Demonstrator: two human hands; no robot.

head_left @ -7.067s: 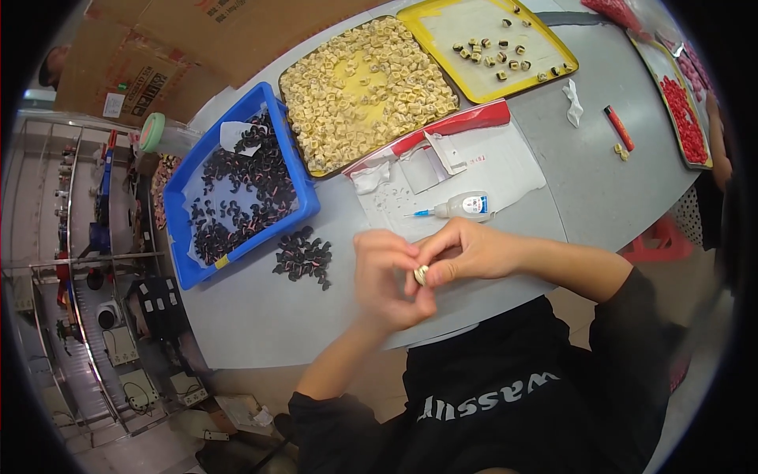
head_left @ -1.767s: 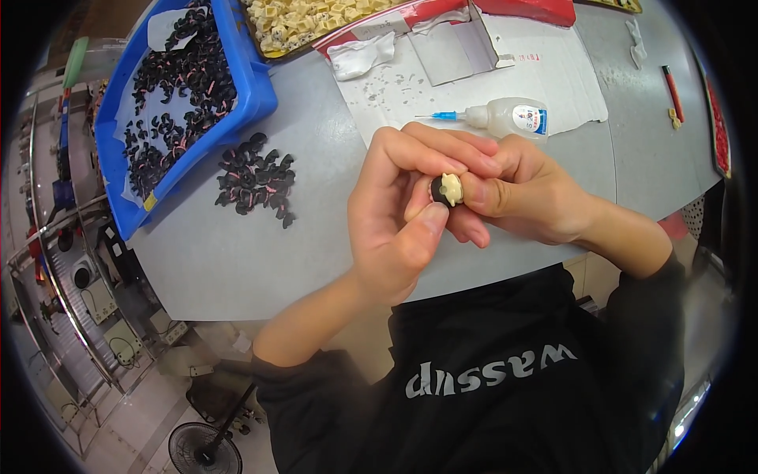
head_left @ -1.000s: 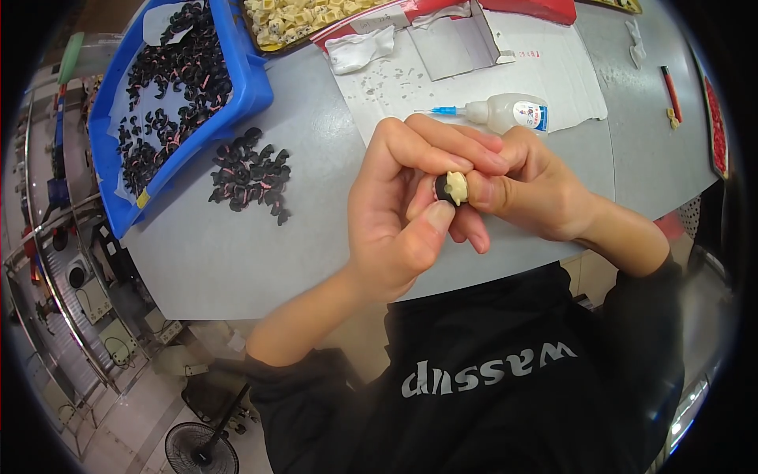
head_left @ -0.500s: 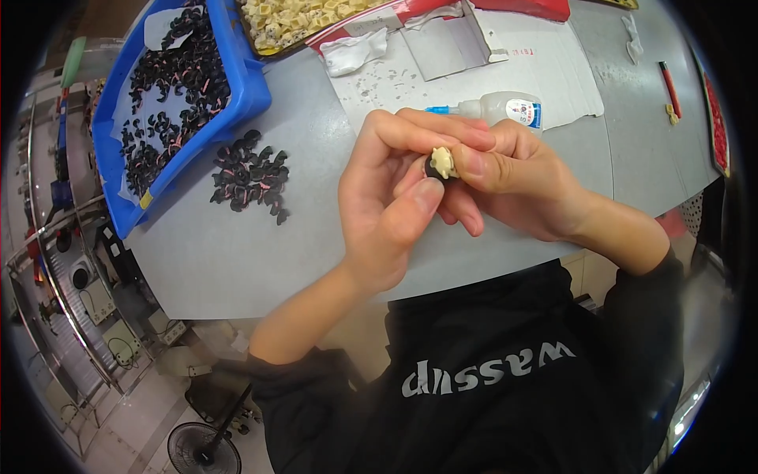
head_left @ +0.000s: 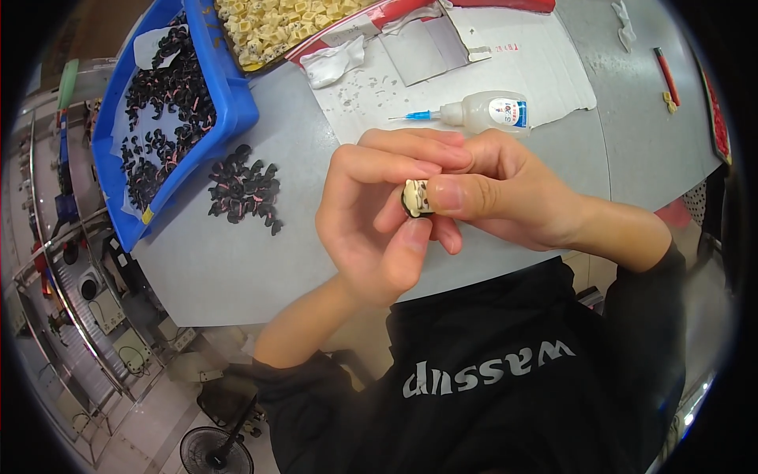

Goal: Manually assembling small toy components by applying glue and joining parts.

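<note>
Between the fingertips of both hands I hold a small cream-and-black moulded piece (head_left: 415, 197), with dark markings on its pale side and a black part along its edge. My left hand (head_left: 367, 213) curls round it, thumb tip against its lower edge. The thumb of my right hand (head_left: 505, 186) presses on its right side, and the fingers behind are partly hidden. Just beyond my hands lies a clear squeeze bottle (head_left: 482, 110) on its side, its blue needle tip (head_left: 421, 115) pointing left.
At left, a loose heap of small black-and-pink pieces (head_left: 243, 189) lies beside a blue bin (head_left: 237, 110) of similar pieces. Behind stands a tray of cream pieces (head_left: 288, 28). White cardboard (head_left: 553, 87) lies under the bottle. A red-and-black pen-like stick (head_left: 667, 77) rests at far right.
Both hands have shifted left and slightly nearer, still holding the piece. It has been turned, so its marked pale side now shows. The whole view has shifted slightly.
</note>
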